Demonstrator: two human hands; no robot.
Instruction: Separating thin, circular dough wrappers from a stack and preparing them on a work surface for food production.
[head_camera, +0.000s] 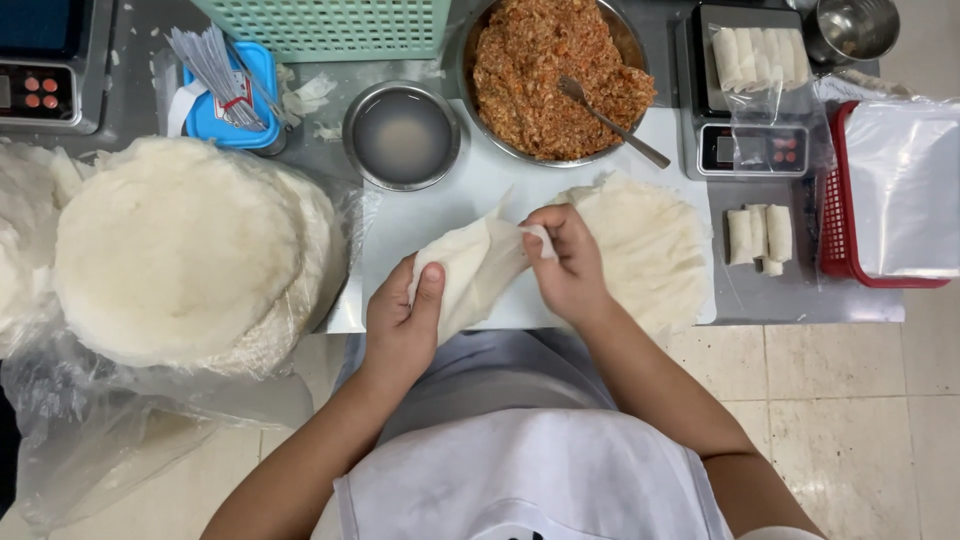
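Observation:
My left hand (400, 325) grips the lower edge of a thin white wrapper sheet (470, 270), thumb pressed on top. My right hand (570, 265) pinches the same sheet's upper edge, pulling it off a small stack of round wrappers (650, 245) on the white cutting board (440, 215). The sheet hangs folded between both hands. A steel bowl of orange-brown minced filling (545, 70) with a spoon (610, 120) stands just beyond the board.
A big stack of wrappers on plastic (180, 260) lies left. A small steel bowl of cloudy liquid (402, 135) sits behind the board. Finished rolls (758, 235) lie right, more on a scale (755, 60). A red basket (885, 195) holds plastic bags.

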